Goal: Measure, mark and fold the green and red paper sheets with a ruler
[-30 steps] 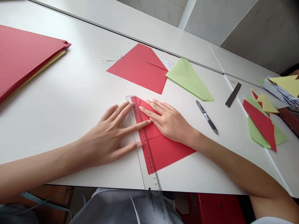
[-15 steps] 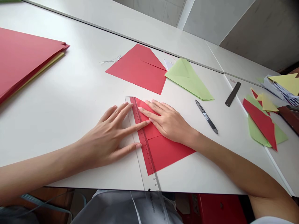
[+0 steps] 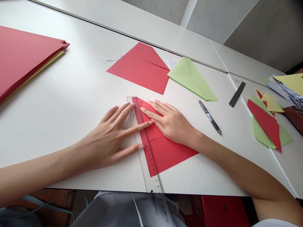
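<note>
Red paper (image 3: 165,151) lies at the table's (image 3: 71,101) near edge under the clear ruler (image 3: 144,138); my left hand (image 3: 111,138) and right hand (image 3: 172,124) press flat, fingers spread, so I should keep even pressure to stop slipping.

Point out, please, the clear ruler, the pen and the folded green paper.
clear ruler (image 3: 145,145), head view, on its scale strip.
pen (image 3: 210,117), head view, mid-barrel.
folded green paper (image 3: 193,80), head view, middle of its top face.

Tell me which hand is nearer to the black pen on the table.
Right. The right hand lies flat on the folded red paper, just left of the black pen, not touching it. The left hand presses the clear ruler, farther left.
</note>
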### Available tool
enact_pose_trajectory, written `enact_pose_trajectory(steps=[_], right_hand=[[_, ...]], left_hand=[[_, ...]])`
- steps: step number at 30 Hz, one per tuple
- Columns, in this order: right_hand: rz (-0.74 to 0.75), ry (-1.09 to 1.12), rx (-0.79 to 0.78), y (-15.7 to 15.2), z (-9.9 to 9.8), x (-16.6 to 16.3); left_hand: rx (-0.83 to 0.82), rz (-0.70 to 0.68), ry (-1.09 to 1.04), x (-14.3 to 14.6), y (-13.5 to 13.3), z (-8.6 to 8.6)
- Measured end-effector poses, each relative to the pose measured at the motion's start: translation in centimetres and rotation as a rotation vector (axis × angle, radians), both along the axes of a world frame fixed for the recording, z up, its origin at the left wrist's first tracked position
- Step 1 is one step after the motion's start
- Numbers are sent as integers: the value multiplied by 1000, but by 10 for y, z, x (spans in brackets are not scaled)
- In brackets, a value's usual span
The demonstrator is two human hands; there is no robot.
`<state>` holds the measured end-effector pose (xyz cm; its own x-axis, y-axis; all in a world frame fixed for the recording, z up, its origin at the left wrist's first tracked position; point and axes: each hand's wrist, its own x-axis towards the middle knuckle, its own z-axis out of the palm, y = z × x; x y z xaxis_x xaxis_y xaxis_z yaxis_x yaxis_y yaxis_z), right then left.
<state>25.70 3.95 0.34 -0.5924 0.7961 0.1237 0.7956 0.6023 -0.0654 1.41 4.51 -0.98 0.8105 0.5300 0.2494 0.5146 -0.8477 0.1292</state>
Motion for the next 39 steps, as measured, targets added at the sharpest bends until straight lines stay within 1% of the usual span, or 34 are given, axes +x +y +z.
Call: enact_pose_trajectory(steps=[30, 36, 39], right_hand=[[6, 21, 2, 0, -1, -1], [20, 37, 10, -1, -4, -2], [23, 40, 12, -1, -5, -3]], left_hand=[[-21, 24, -16, -2, -2, -1], [7, 61, -51, -4, -7, -4], [21, 52, -39, -5, -7, -5]])
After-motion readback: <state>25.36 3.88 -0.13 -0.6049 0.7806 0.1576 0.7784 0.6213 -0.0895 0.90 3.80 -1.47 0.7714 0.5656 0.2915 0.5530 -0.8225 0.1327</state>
